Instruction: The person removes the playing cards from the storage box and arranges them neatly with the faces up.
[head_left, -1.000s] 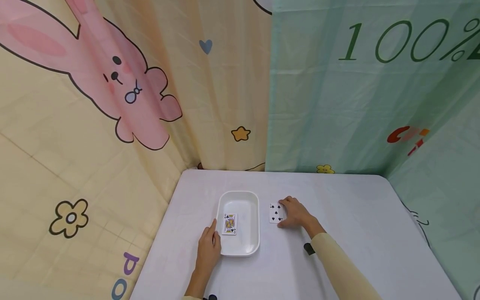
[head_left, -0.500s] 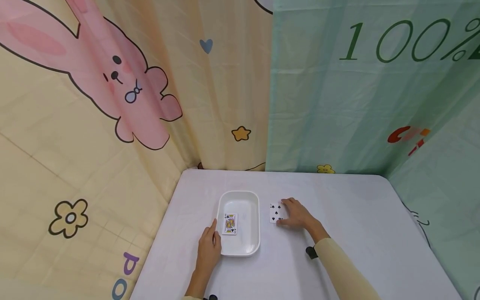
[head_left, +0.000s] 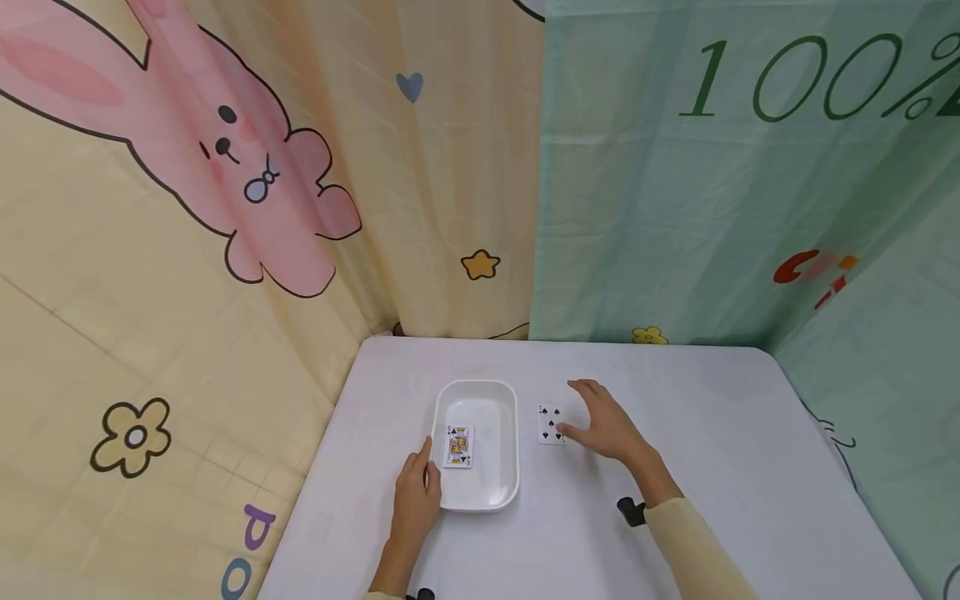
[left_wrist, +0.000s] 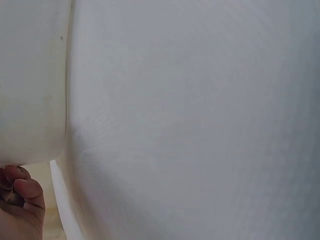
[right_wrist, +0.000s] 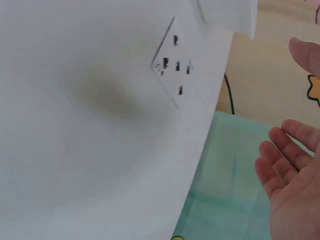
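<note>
Because it lies flat on the tabletop, just beside the tray on the side toward the right edge, the spade card offers little to catch. It should prove light, springy and slick, easily creased if bent hard. Pinching its long sides between thumb and fingers, or lifting the side facing the tabletop's right edge, looks best. Empty, with fingers spread, the right hand hovers by the card without touching it. The left hand rests against the tray's wall facing the tabletop's left edge, some fingers curled; I cannot tell whether it grips. Inside, toward that wall, lies a king card.
</note>
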